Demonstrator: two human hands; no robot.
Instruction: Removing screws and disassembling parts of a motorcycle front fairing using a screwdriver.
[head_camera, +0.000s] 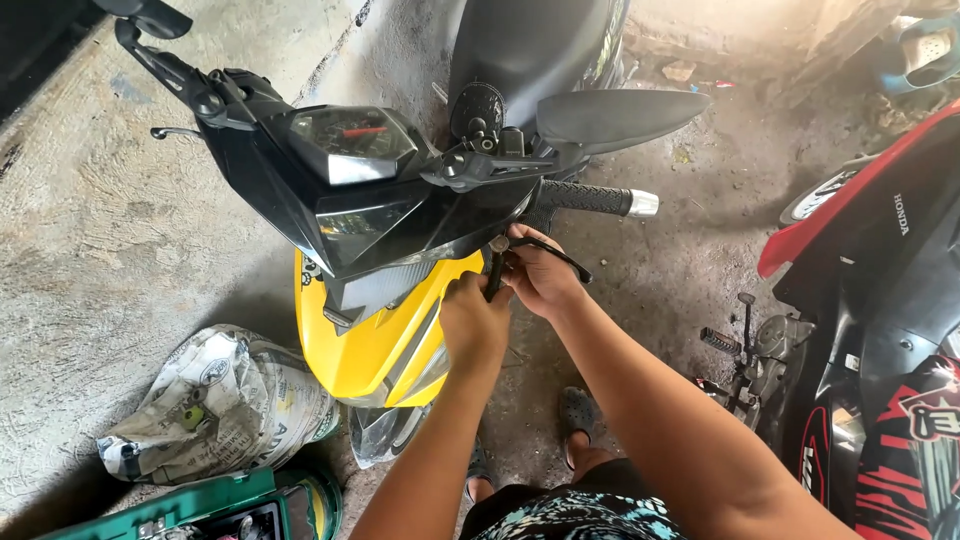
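Keep your left hand (472, 318) braced against the yellow front panel (385, 335) while your right hand (538, 272), fingers clamped on the black cable (552, 254), works steadily beneath the handlebar grip (585, 197).

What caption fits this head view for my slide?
Both hands, left hand and right hand, work a black tool under the yellow scooter handlebar.

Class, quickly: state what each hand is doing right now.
Left hand: closed on a dark tool handle.
Right hand: closed on the same handle, beneath the scooter's handlebar.
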